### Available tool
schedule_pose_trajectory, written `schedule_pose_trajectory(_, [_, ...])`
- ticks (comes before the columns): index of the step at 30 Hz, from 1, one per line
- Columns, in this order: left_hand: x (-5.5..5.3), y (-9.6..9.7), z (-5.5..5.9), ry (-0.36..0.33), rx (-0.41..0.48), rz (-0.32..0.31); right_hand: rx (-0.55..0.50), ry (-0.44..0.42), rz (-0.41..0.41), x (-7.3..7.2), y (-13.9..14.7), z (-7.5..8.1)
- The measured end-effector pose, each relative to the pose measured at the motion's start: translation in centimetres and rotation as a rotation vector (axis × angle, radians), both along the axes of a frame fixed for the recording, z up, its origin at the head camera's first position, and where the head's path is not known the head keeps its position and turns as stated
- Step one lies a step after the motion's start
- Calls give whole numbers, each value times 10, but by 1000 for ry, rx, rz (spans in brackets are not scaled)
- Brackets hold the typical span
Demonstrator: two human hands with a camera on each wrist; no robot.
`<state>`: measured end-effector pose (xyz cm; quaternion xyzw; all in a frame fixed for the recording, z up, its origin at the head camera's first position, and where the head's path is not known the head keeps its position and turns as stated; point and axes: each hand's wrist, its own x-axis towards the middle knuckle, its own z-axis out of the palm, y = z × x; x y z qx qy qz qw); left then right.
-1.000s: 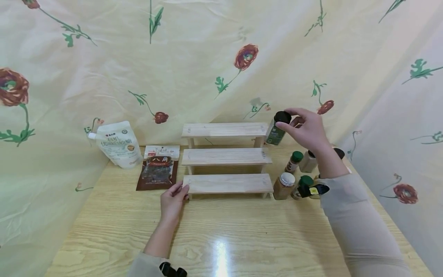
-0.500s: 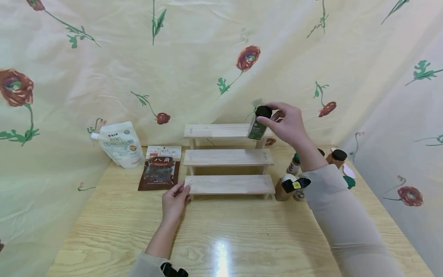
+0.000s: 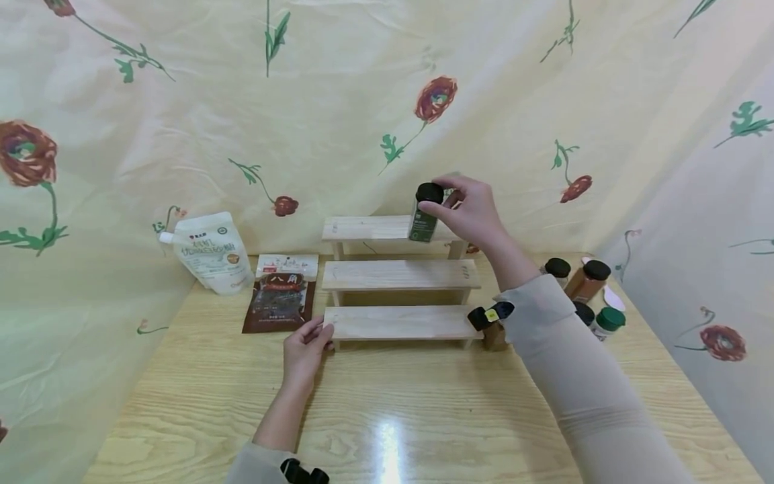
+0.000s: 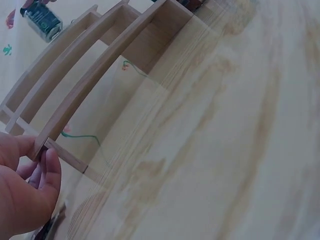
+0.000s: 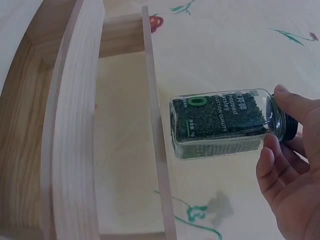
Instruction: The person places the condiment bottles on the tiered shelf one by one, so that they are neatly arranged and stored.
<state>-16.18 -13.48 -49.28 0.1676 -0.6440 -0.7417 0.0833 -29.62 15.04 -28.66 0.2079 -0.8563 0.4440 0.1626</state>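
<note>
My right hand (image 3: 468, 212) pinches a glass jar of chopped parsley (image 5: 222, 122) around its black cap and neck. In the head view the parsley jar (image 3: 425, 218) is upright and overlaps the right half of the top step of a three-tier wooden rack (image 3: 399, 323). The right wrist view shows the jar's base close to the top board's edge. My left hand (image 3: 305, 353) grips the left end of the lowest step; in the left wrist view that hand (image 4: 30, 185) has thumb and fingers around the board's corner.
Left of the rack stand a white spouted pouch (image 3: 208, 255) and a brown star anise packet (image 3: 280, 296). Several spice jars are on the right, including a black-capped one (image 3: 588, 281) and a green-capped one (image 3: 607, 323). My right sleeve partly hides a brown jar (image 3: 494, 337). Floral cloth (image 3: 357, 134) hangs behind.
My right hand has carried the parsley jar leftward, from beside the rack's right end to the top step. My left hand keeps its grip on the lowest step.
</note>
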Motion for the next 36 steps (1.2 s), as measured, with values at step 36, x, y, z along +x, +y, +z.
schedule_pose_trajectory(36, [-3,-3,1,-34,33,-36,35,-95,109,-35,-108,-2])
